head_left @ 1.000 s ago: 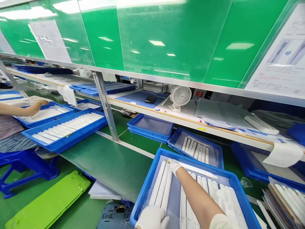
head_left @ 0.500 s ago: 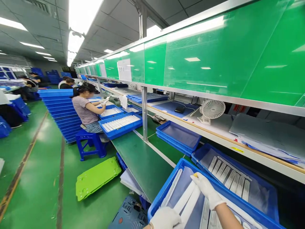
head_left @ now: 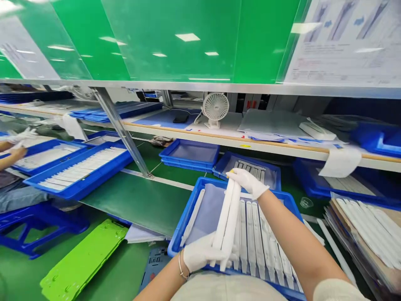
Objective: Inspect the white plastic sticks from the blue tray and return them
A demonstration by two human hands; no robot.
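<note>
White strips point(head_left: 228, 217) gripped by left hand point(head_left: 200, 256), right hand point(head_left: 247, 182) over blue tray point(head_left: 188, 213)

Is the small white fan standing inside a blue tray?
No, the fan stands on the shelf above the blue trays, beside a dark phone.

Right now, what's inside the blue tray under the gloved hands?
Inside the blue tray lie white strips in a row, one loose strip at the left, on a pale liner sheet. The held strips and forearms hide part of the row.
</note>
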